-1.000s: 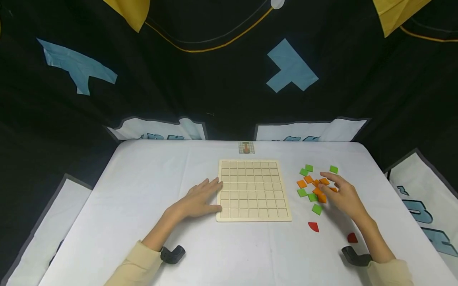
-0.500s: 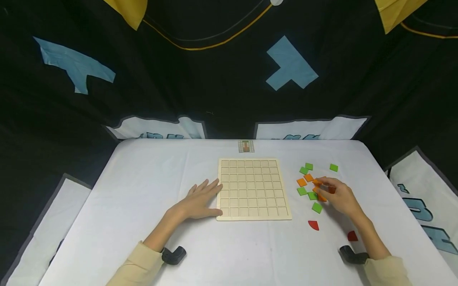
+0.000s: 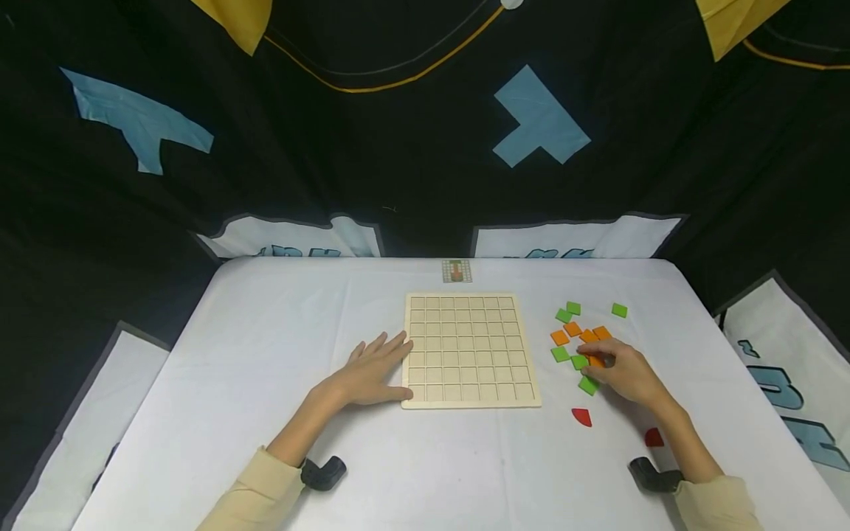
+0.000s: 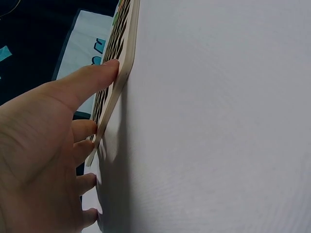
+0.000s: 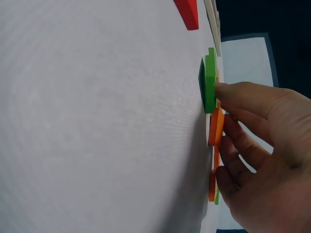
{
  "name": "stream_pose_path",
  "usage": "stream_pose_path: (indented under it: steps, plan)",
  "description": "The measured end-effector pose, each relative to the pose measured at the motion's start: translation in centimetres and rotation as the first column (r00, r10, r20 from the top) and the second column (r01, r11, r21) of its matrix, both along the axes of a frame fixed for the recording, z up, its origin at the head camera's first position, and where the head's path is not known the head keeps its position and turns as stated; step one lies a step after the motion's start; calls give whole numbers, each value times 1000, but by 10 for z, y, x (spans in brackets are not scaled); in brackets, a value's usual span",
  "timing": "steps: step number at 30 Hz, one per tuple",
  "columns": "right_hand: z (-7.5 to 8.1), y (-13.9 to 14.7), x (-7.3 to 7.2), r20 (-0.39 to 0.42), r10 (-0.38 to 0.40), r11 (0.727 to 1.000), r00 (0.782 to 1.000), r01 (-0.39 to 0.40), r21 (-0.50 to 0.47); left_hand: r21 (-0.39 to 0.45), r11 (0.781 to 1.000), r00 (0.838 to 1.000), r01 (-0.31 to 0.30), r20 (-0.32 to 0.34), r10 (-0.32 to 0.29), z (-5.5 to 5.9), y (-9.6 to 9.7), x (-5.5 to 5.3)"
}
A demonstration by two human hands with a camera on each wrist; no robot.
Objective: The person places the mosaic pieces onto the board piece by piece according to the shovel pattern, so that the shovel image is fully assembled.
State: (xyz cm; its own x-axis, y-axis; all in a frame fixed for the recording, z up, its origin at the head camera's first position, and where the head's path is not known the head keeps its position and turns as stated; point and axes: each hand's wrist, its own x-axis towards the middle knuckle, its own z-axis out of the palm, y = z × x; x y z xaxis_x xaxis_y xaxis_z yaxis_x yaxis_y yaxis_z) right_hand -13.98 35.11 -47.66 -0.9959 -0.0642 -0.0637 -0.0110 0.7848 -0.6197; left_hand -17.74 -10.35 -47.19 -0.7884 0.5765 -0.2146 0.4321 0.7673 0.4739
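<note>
My left hand [image 3: 372, 372] rests with spread fingers on the left edge of a pale wooden grid board [image 3: 471, 352]. In the left wrist view its thumb [image 4: 104, 75] lies on the board's rim. My right hand [image 3: 627, 374] is over a scatter of small square tiles right of the board, thumb and forefinger apart. An orange tile [image 3: 595, 361] shows between them. In the right wrist view the thumb tip is right at a green tile [image 5: 210, 90], with an orange tile [image 5: 216, 127] beside it under the loosely bent fingers. The palm hides some tiles in the head view.
More green tiles [image 3: 561, 355] and orange tiles [image 3: 560, 338] lie around the right hand. Two red quarter-round pieces lie nearer: one red piece [image 3: 581, 417] and another red piece [image 3: 654, 437] by the right wrist. A small patterned card [image 3: 457, 271] lies behind the board.
My right hand has come left and nearer over the tiles, and its thumb and forefinger have drawn closer together. The far orange tiles show again. The left hand stays on the board.
</note>
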Motion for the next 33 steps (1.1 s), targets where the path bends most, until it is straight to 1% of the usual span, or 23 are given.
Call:
stream_pose_path:
  steps: [6,11,20,27,33]
  plan:
    - [-3,0,-1,-37,14,999,999,-12,35,9,1000,1000,4,-8,-4,-2,-1,-1]
    - [-3,-1,-3,-62,41,997,997,-37,61,8,1000,1000,6,-11,-6,-1,-1,-1]
    - [-1,2,-6,-75,65,995,995,-59,83,2,1000,1000,8,2,-8,-1,0,0]
    - [7,-2,-8,-93,27,997,995,-21,67,5,1000,1000,10,-1,-10,0,0,0]
    - [16,-10,-12,-130,38,999,991,-34,31,0,1000,1000,15,-12,-15,0,-1,-1]
